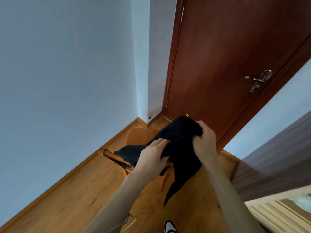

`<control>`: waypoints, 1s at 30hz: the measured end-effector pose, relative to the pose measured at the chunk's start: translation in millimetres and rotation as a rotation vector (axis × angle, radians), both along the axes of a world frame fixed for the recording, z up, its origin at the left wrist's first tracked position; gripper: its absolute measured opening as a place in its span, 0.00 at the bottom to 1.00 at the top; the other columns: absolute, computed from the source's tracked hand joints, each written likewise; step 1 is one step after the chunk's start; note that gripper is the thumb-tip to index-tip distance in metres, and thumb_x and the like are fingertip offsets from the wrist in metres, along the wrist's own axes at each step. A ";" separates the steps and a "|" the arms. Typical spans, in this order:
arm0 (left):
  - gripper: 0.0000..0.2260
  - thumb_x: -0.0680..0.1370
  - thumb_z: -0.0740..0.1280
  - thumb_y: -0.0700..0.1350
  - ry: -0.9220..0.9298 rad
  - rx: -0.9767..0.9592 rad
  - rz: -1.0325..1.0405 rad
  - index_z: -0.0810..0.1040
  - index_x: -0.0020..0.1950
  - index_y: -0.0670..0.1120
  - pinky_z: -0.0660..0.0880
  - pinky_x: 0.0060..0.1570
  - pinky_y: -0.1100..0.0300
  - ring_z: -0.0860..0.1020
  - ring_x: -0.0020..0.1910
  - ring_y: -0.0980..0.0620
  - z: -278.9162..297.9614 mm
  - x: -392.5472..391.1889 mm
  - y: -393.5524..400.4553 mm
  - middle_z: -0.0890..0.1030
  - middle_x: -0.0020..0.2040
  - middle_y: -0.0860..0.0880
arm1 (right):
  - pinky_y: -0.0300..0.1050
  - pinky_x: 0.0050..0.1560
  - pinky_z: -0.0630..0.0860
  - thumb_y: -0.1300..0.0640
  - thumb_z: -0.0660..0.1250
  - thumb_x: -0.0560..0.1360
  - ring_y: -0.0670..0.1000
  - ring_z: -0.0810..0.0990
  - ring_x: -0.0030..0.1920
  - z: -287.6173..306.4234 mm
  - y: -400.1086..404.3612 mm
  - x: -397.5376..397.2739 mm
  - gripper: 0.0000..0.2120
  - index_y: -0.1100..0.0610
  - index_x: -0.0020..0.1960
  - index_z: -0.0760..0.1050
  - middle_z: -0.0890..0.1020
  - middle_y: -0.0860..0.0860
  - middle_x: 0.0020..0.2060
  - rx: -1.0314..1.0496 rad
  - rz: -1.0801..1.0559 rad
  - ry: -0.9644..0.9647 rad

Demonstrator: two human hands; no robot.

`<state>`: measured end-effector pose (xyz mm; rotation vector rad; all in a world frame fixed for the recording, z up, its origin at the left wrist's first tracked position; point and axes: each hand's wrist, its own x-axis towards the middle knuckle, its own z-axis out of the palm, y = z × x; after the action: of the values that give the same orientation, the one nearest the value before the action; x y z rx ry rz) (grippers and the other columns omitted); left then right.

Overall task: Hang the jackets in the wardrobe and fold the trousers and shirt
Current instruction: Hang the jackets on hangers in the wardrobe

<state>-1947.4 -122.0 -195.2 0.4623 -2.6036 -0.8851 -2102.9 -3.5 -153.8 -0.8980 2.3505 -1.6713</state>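
- The dark garment [178,142] is in both my hands, lifted above the wooden chair [134,137], with one end trailing across the chair seat and another tapering to a point that dangles toward the floor [75,190].
- My right hand [204,140] has its fingers curled round a bunched upper edge; my left hand [152,157] pinches a lower fold, thumb beneath and fingers on top.
- I cannot tell whether this piece is the trousers, the shirt or a jacket: it is too crumpled and too dark.
- I judge the work to be at an early or middle step for this piece: it is neither folded nor hung, and no wardrobe, hanger or finished pile shows here.
- The cloth looks matte, soft and limp, falling in loose creases with no stiffness; a small yellow tag [187,115] peeks at its far top edge.
- The chair is orange-toned varnished wood with a flat seat.
- The floor is glossy wood plank with a matching skirting board.
- Beyond stand a smooth pale wall [67,64] and a reddish-brown door [227,56] with a metal lever handle [257,79].
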 end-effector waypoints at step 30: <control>0.16 0.81 0.67 0.46 0.400 0.018 -0.307 0.68 0.35 0.49 0.69 0.31 0.55 0.73 0.29 0.54 171.8 -171.6 173.1 0.73 0.29 0.53 | 0.35 0.50 0.76 0.48 0.73 0.78 0.39 0.81 0.51 85.0 253.4 -62.1 0.11 0.46 0.59 0.77 0.82 0.38 0.49 0.175 -0.195 0.092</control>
<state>-2118.9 51.2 -23.4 -0.1104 -2.3255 -0.9800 -2165.0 249.9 -68.8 -0.7512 2.6736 -1.4838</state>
